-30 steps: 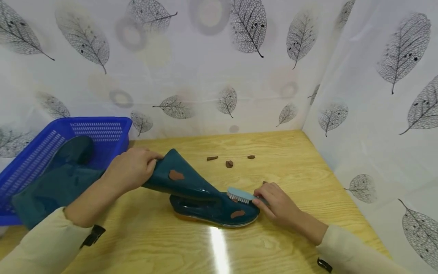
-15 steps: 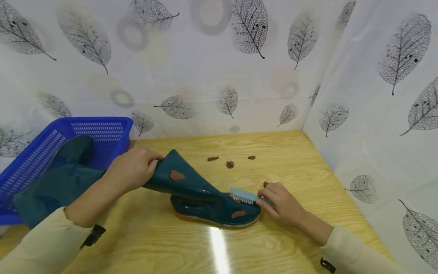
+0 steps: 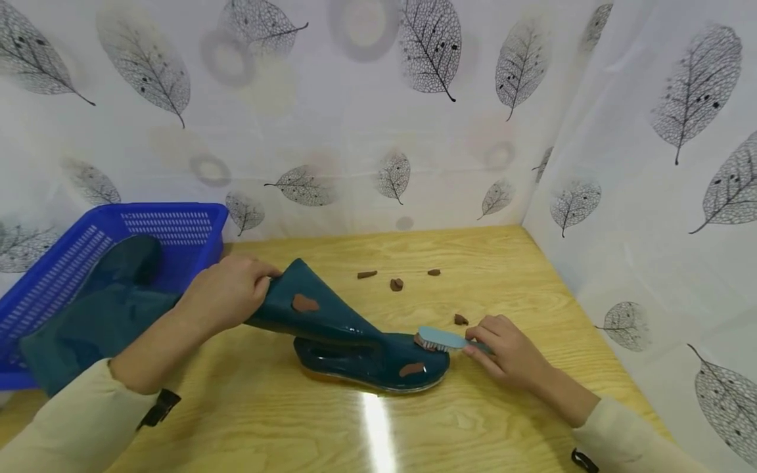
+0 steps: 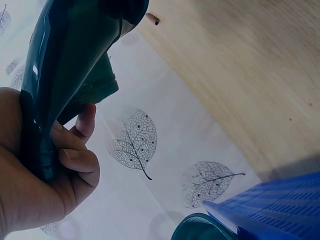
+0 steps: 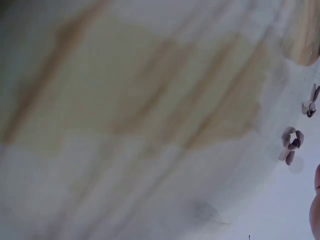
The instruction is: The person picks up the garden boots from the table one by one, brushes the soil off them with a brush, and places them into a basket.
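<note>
A dark green rubber boot (image 3: pixel 345 322) lies with its foot on the wooden table and its shaft slanting up to the left. My left hand (image 3: pixel 225 292) grips the top of the shaft; in the left wrist view its fingers curl round the bunched edge of the boot (image 4: pixel 65 65). Brown patches mark the shaft (image 3: pixel 305 303) and the toe. Between thumb and fingers, my right hand (image 3: pixel 505 351) pinches the handle of a light blue brush (image 3: pixel 440 338), its white bristles down on the toe's upper side against a brown patch. The right wrist view is mostly blurred.
A blue plastic basket (image 3: pixel 215 226) stands at the left with another dark green boot (image 3: pixel 112 309) in it, hanging over the near edge. Several brown clumps (image 3: pixel 397 284) lie on the table (image 3: pixel 503 263) behind the boot. Leaf-printed curtains (image 3: pixel 355 118) enclose the back and right.
My right hand has drawn the brush to the right along the toe, and a brown clump beside the hand now shows fully. The left hand and the boot stay put.
</note>
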Motion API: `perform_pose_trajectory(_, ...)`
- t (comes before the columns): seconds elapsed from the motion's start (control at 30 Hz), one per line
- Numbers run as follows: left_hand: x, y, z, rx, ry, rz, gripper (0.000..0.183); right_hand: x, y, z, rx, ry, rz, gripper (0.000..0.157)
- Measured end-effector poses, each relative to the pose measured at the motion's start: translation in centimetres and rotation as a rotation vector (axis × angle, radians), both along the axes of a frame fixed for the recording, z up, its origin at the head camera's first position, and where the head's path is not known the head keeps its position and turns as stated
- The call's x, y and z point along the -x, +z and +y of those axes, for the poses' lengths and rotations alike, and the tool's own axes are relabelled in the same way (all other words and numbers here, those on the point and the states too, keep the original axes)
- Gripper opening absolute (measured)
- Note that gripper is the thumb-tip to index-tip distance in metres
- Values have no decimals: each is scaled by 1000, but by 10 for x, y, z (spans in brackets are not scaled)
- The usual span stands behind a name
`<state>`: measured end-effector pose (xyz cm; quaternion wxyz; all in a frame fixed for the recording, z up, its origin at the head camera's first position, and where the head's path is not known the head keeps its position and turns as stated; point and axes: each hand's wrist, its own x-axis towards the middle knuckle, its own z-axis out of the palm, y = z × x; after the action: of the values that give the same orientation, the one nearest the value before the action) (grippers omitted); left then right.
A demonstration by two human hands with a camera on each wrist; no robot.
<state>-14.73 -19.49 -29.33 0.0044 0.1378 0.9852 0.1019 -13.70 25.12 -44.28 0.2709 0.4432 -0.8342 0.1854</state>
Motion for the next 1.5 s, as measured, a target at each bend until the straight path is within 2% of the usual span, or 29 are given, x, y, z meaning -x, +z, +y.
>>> perform_pose_trajectory(0.47, -1, -1, 0, -9, -11, -1, 34, 5, 0, 3, 4, -138, 19, 34)
perform_pose_trajectory(0.73, 0, -2, -1, -5, -14, -2, 34, 5, 0, 0, 17, -130, 24, 38)
perform_pose_trajectory(1.0, -1, -3, -3, -10, -10, -16, 34, 3, 2, -4, 23, -45, 37, 36)
perform_pose_trajectory(1.17, -1, -1, -3, -4, -12, -4, 34, 5, 4, -4, 10, -116, 74, 34)
perform_pose_trajectory(1.3, 0, 0, -3, -3, -13, -4, 34, 6, 4, -3, 8, -176, 62, 35)
perform_pose_trajectory(1.5, 0, -1, -2, 1, -8, -8, 35, 4, 1, -4, 16, -149, 41, 36)
